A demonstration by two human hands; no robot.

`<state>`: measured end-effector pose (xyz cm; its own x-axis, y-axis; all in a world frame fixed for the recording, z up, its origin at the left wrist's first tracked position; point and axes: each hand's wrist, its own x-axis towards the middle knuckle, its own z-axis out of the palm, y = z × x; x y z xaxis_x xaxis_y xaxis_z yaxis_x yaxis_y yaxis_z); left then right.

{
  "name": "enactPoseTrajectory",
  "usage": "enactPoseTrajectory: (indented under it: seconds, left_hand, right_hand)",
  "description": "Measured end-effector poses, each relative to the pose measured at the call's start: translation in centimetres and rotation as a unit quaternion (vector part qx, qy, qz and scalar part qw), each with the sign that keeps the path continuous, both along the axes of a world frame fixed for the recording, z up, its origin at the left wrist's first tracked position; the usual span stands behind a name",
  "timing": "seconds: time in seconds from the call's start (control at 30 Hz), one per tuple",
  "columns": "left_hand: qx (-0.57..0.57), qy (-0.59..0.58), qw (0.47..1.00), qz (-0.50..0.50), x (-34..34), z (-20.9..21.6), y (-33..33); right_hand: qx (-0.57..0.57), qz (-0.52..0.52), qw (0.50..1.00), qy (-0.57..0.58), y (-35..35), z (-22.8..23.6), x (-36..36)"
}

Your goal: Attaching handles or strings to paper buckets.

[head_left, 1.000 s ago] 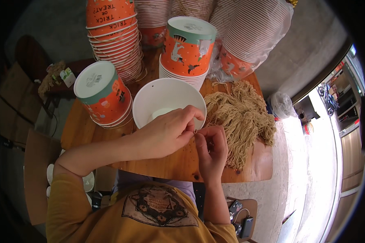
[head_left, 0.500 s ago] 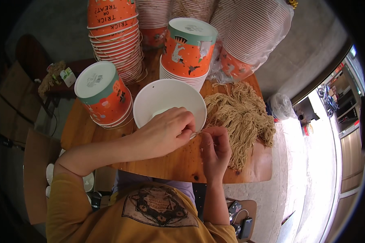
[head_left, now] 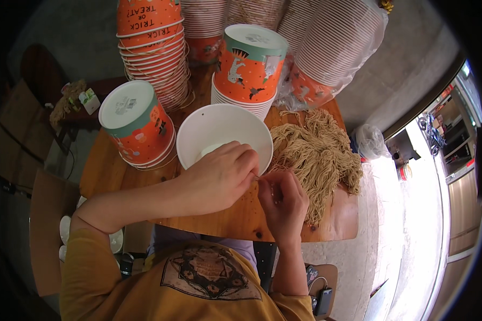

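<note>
A white-lined paper bucket (head_left: 201,131) lies in front of me with its mouth facing up; a small hole shows near its far rim. My left hand (head_left: 225,174) reaches across the near rim, its fingers pinched on a thin beige string. Close on its right, my right hand (head_left: 285,203) pinches the same string, thumb against forefinger. Only a short bit of string shows between the fingertips, and the near rim is mostly hidden behind my left hand. Beside the bucket, to the right, spreads a pile of loose beige strings (head_left: 321,160).
An upside-down orange bucket (head_left: 142,131) with string stands at the left. Behind are a strung bucket stack (head_left: 155,67), an upturned stack (head_left: 251,69) and plastic-wrapped stacks (head_left: 337,45). The wooden table (head_left: 235,223) ends near my body. A stool with a power bank (head_left: 323,301) is lower right.
My right hand has shifted slightly left and down, its fingers curling closer to my left fingertips. Less string shows between the hands. The bucket has hardly moved.
</note>
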<state>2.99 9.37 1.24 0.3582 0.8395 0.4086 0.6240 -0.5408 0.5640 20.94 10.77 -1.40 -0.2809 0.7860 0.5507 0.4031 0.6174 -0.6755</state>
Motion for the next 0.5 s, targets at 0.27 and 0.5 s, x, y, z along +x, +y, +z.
enactPoseTrajectory:
  seconds: [0.27, 0.5]
  left_hand:
    - [0.059, 0.03, 0.998, 0.016, -0.6, -0.9, 0.0]
    - [0.01, 0.056, 0.998, -0.02, -2.2, -0.1, -1.8]
  right_hand:
    - [-0.269, 0.058, 0.96, 0.059, -0.1, -1.2, 1.8]
    - [-0.218, 0.083, 0.972, 0.03, 0.1, 1.4, 4.2]
